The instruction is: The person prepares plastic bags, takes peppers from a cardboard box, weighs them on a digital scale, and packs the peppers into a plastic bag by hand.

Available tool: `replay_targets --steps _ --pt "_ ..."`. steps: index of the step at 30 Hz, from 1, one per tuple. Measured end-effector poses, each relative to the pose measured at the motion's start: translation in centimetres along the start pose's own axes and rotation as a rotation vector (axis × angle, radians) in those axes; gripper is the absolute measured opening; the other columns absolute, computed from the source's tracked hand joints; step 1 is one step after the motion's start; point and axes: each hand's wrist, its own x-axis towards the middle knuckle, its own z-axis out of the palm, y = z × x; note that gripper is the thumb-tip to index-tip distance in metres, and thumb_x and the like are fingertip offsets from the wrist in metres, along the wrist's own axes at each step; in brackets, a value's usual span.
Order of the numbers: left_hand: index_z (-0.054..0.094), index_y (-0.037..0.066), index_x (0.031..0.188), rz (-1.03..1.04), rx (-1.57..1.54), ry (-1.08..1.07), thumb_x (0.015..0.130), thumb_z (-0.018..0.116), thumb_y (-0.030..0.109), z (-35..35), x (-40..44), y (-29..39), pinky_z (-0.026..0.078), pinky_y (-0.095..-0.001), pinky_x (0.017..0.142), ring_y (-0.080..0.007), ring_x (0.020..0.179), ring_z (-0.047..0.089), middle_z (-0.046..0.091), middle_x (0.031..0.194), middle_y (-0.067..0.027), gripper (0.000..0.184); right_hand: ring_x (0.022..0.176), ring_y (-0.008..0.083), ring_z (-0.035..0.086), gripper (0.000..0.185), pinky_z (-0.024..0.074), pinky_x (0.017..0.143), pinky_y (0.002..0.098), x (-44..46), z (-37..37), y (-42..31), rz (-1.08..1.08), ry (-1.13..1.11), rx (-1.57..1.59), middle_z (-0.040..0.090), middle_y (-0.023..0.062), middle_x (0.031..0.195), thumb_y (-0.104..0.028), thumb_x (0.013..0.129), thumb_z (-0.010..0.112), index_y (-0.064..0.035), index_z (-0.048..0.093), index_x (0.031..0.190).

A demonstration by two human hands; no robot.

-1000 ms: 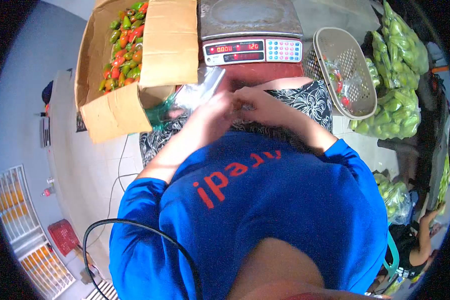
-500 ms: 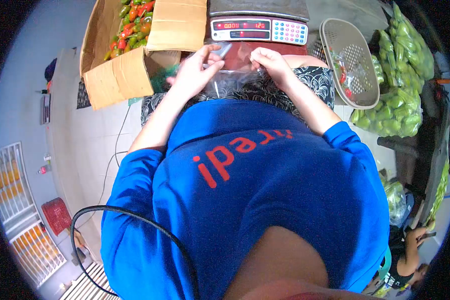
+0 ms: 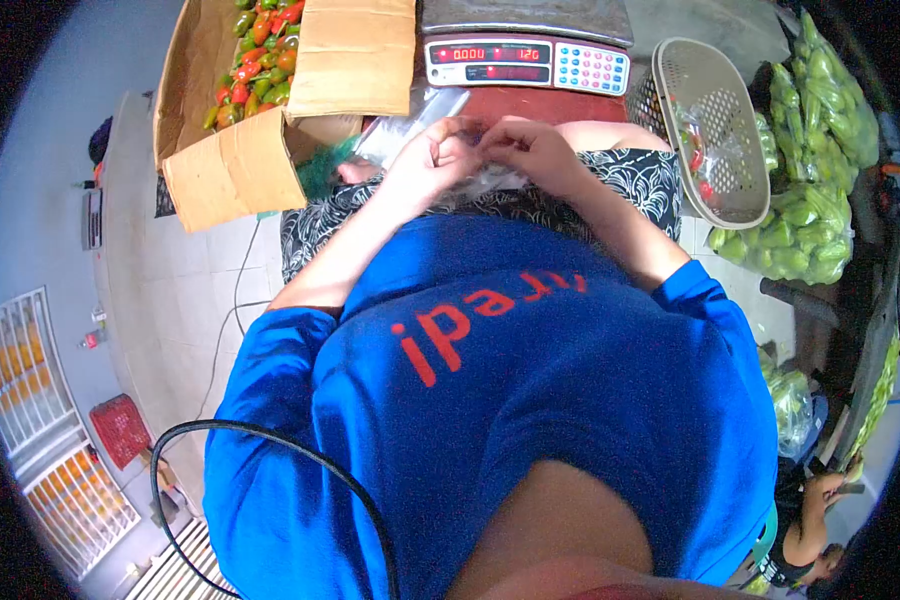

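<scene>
In the head view, my left hand (image 3: 433, 166) and my right hand (image 3: 530, 152) meet above my lap, fingers closed and fingertips almost touching. Between and below them is a thin clear plastic bag (image 3: 497, 181), pinched in both hands and largely covered by them. More clear plastic (image 3: 410, 122) lies just beyond my left hand. A digital scale (image 3: 526, 66) with lit red digits stands in front of my hands, its metal plate at the back. An open cardboard box (image 3: 232, 165) of red and green peppers (image 3: 255, 70) is to the left.
A beige perforated basket (image 3: 760, 190) with a few red bits inside stands at the right. Beyond it are clear bags of green vegetables (image 3: 790, 235). A black cable (image 3: 260, 430) loops at my left side. Another person (image 3: 815, 520) is at the lower right.
My hands have come together from either side of the spread plastic bag, which is now bunched between them. More of the plastic beyond my left hand shows. The view has shifted slightly.
</scene>
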Motion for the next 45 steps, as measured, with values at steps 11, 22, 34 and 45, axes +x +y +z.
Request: replay_targets --steps 11,22,34,45 --pt "0.053 0.007 0.114 0.0 0.551 0.202 0.082 0.056 0.008 0.1 -0.1 1.1 0.049 -0.0299 0.068 -0.0173 0.073 0.062 0.062 0.077 -0.0095 0.032 0.066 0.0266 0.056 0.03 0.0434 0.061 0.0393 -0.1 0.3 -1.3 0.045 -0.101 -0.269 0.056 0.015 0.07 -0.028 0.086 0.055 0.0008 0.057 0.077" --pt "0.05 0.006 0.119 0.087 0.51 0.186 0.081 0.052 0.006 0.3 -0.6 0.9 0.04 -0.0239 0.057 -0.0089 0.06 0.049 0.051 0.064 0.0003 0.037 0.071 0.0244 0.059 0.027 0.0458 0.066 0.0362 -0.4 0.8 -1.1 -0.004 -0.043 -0.072 0.06 0.015 0.074 -0.028 0.086 0.056 -0.0007 0.061 0.085" --pt "0.045 0.002 0.12 0.087 0.268 0.257 0.086 0.053 0.002 0.0 -0.3 0.6 0.039 -0.0177 0.058 -0.0038 0.061 0.047 0.05 0.066 0.0035 0.035 0.073 0.0131 0.056 0.023 0.0455 0.068 0.0286 -0.2 0.4 -1.8 0.07 0.005 -0.106 0.06 0.007 0.077 -0.021 0.082 0.062 -0.003 0.064 0.098" --pt "0.047 0.002 0.116 0.109 0.173 0.332 0.086 0.055 0.003 -0.4 -0.1 -0.7 0.038 -0.0179 0.056 -0.003 0.06 0.048 0.05 0.062 0.0038 0.031 0.068 0.0084 0.049 0.02 0.0412 0.062 0.025 0.1 -0.9 -1.8 0.21 0.016 -0.213 0.056 0.0022 0.074 -0.021 0.084 0.06 -0.0007 0.059 0.083"
